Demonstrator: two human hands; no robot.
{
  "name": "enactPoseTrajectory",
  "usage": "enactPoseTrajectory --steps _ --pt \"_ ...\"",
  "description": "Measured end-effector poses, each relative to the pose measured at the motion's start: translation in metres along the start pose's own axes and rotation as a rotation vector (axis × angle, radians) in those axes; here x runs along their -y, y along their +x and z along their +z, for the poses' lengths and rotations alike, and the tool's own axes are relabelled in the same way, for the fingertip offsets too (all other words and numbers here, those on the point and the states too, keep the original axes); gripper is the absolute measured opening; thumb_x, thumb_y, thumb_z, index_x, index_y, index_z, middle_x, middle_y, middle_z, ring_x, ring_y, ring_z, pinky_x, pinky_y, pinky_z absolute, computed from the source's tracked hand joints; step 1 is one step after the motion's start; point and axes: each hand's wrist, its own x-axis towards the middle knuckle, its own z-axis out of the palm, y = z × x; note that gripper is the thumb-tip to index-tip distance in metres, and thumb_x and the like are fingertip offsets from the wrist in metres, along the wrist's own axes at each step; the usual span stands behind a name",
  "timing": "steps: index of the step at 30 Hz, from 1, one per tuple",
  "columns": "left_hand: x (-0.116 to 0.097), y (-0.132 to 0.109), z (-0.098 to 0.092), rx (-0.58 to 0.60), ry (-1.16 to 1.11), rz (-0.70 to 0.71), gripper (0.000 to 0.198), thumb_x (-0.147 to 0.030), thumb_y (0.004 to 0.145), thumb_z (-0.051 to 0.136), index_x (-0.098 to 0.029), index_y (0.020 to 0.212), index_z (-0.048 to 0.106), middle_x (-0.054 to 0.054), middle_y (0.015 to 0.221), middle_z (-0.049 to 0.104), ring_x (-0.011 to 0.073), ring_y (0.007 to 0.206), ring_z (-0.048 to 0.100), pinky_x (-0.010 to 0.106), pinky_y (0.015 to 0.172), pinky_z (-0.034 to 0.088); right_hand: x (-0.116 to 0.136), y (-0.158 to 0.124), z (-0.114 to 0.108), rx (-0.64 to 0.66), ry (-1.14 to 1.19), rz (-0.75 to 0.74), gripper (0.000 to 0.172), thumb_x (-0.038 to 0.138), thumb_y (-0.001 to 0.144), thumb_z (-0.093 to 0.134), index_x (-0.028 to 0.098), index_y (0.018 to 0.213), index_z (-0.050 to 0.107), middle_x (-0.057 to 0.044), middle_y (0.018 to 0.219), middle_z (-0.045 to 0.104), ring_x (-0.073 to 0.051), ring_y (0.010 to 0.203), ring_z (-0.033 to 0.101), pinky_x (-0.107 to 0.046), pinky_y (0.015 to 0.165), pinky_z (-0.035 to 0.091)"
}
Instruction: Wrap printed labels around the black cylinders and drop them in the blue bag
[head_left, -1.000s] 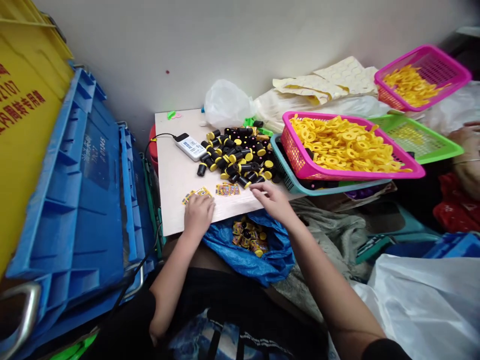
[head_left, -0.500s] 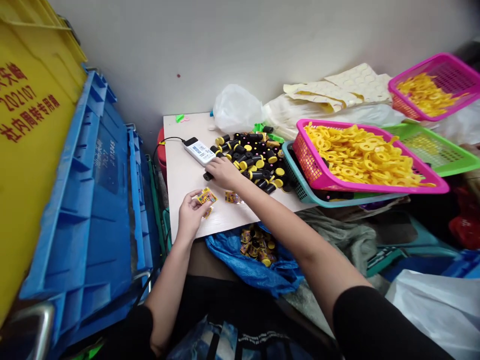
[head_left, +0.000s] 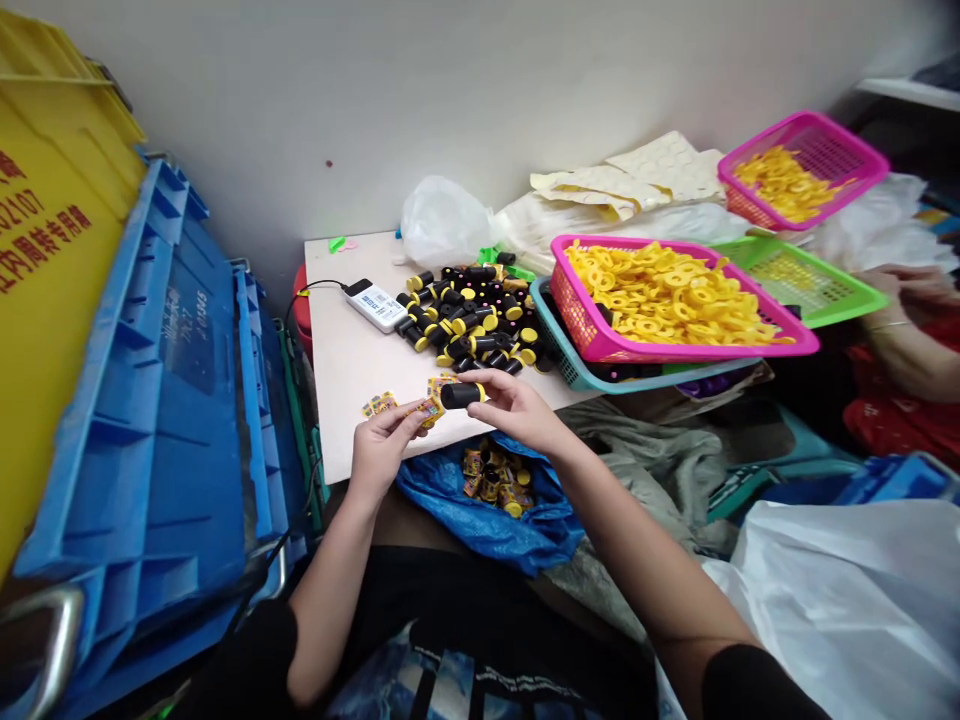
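Observation:
My right hand point(head_left: 521, 408) grips a small black cylinder point(head_left: 459, 396) by its yellow-capped end, its black end pointing left. My left hand point(head_left: 381, 448) pinches a small printed yellow wrapper point(head_left: 429, 411) right beside that black end; whether the two touch I cannot tell. More printed wrappers point(head_left: 379, 403) lie on the white table point(head_left: 337, 380) just beyond my left fingers. Behind my hands spreads a pile of black cylinders with yellow caps point(head_left: 469, 320). Below the table edge, a blue bag point(head_left: 427, 500) holds several wrapped cylinders point(head_left: 499, 480).
A pink basket of yellow rings point(head_left: 675, 300) sits on a teal basket point(head_left: 570, 365) at right. Behind are a green tray point(head_left: 847, 300) and another pink basket point(head_left: 802, 180). A cabled white device point(head_left: 375, 305) lies left. Blue crates point(head_left: 172, 400) stand beside the table. Another person's hands point(head_left: 900, 300) show far right.
My right hand has come back from the pile towards me with a black cylinder, meeting my left hand. My left hand has moved slightly right with its wrapper. The view has shifted right.

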Motion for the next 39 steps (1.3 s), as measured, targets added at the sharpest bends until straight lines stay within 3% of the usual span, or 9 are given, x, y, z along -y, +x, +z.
enactPoseTrajectory --steps 7,12,14,18,23,26,29,33,39 --pt "-0.002 -0.009 0.010 0.019 0.024 0.012 0.035 -0.040 0.066 0.077 -0.018 0.094 0.076 0.006 0.076 0.075 0.0144 0.052 0.065 0.029 0.054 0.055 0.007 -0.015 -0.010 -0.022 0.178 -0.032 0.037 0.029 0.069 0.075 0.022 0.101 0.058 -0.003 0.096 0.062 -0.015 0.084 0.060 -0.027 0.074 0.050" --pt "-0.001 -0.011 0.015 0.001 0.127 0.215 0.018 -0.031 0.067 0.077 -0.021 0.082 0.077 0.007 0.092 0.075 0.0191 0.085 0.069 0.030 0.077 0.055 0.004 -0.020 -0.003 -0.149 0.486 0.075 0.031 0.031 0.068 0.068 0.023 0.096 0.059 0.001 0.083 0.058 -0.011 0.061 0.051 -0.024 0.055 0.044" --pt "0.001 -0.011 0.019 -0.047 0.050 0.191 0.018 -0.028 0.064 0.078 -0.020 0.080 0.076 0.006 0.085 0.075 0.0172 0.080 0.068 0.027 0.071 0.055 0.000 -0.021 0.005 -0.166 0.588 0.142 0.022 0.038 0.069 0.063 0.021 0.083 0.058 0.001 0.075 0.055 -0.011 0.057 0.047 -0.023 0.048 0.037" --pt "0.003 -0.013 0.029 -0.093 -0.087 0.082 0.024 -0.025 0.061 0.080 -0.018 0.083 0.074 0.003 0.075 0.073 0.0115 0.060 0.064 0.019 0.049 0.047 -0.005 -0.021 0.027 -0.208 0.428 0.200 0.037 0.053 0.076 0.056 0.019 0.062 0.050 0.002 0.058 0.047 -0.010 0.053 0.040 -0.023 0.049 0.032" --pt "0.005 -0.020 0.032 -0.175 0.043 0.158 0.018 -0.026 0.065 0.078 -0.018 0.080 0.074 0.003 0.075 0.074 0.0120 0.064 0.066 0.022 0.061 0.053 -0.003 -0.019 0.045 -0.198 0.192 0.209 0.033 0.049 0.069 0.068 0.017 0.075 0.061 0.004 0.064 0.053 -0.010 0.059 0.043 -0.024 0.058 0.033" --pt "0.006 -0.020 0.032 -0.213 0.072 0.153 0.019 -0.028 0.065 0.078 -0.018 0.081 0.075 0.003 0.079 0.075 0.0148 0.071 0.068 0.026 0.069 0.054 -0.001 -0.019 0.047 -0.267 0.144 0.279 0.036 0.053 0.069 0.066 0.017 0.064 0.058 0.004 0.055 0.047 -0.010 0.055 0.039 -0.024 0.055 0.031" --pt "0.004 -0.018 0.032 -0.214 0.020 0.112 0.021 -0.031 0.065 0.078 -0.017 0.080 0.075 0.005 0.079 0.075 0.0154 0.069 0.067 0.027 0.066 0.054 0.001 -0.019 0.047 -0.314 0.138 0.259 0.040 0.056 0.072 0.062 0.018 0.062 0.057 0.004 0.055 0.047 -0.011 0.056 0.040 -0.024 0.057 0.032" --pt "0.002 -0.015 0.035 -0.207 -0.015 0.098 0.021 -0.031 0.064 0.078 -0.016 0.079 0.075 0.005 0.078 0.075 0.0141 0.065 0.065 0.025 0.060 0.051 0.001 -0.018 0.049 -0.207 0.203 0.224 0.035 0.049 0.069 0.067 0.018 0.085 0.065 0.003 0.068 0.056 -0.012 0.064 0.047 -0.025 0.063 0.037" --pt "0.009 -0.018 0.036 -0.227 -0.021 0.090 0.022 -0.034 0.068 0.075 -0.016 0.079 0.072 0.004 0.076 0.071 0.0130 0.065 0.062 0.024 0.060 0.049 -0.004 -0.020 0.055 -0.203 0.192 0.273 0.032 0.048 0.072 0.065 0.017 0.075 0.064 0.002 0.066 0.056 -0.012 0.064 0.048 -0.025 0.063 0.037"
